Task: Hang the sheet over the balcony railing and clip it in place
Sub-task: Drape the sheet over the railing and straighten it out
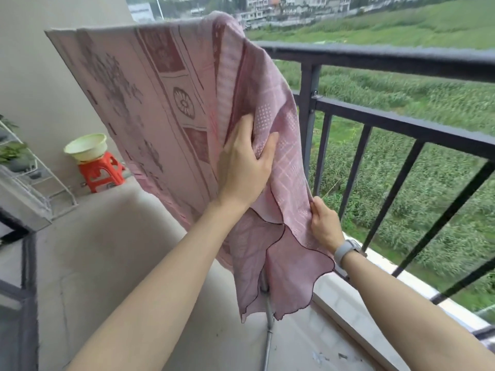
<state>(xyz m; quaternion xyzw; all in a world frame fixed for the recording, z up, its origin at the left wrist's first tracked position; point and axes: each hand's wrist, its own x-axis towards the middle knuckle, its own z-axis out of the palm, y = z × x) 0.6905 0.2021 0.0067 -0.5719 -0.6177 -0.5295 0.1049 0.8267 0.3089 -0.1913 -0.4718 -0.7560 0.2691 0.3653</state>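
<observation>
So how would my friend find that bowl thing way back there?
Start at the pink sheet draped over the balcony railing and look past its left edge, to the floor by the wall. A pale, cream-coloured basin sits on a small stool. It is the only round thing there, and its stool is bright red-orange.

Home balcony: dark metal railing [375, 58], concrete floor [120, 250], plastic stool [100, 174].
</observation>
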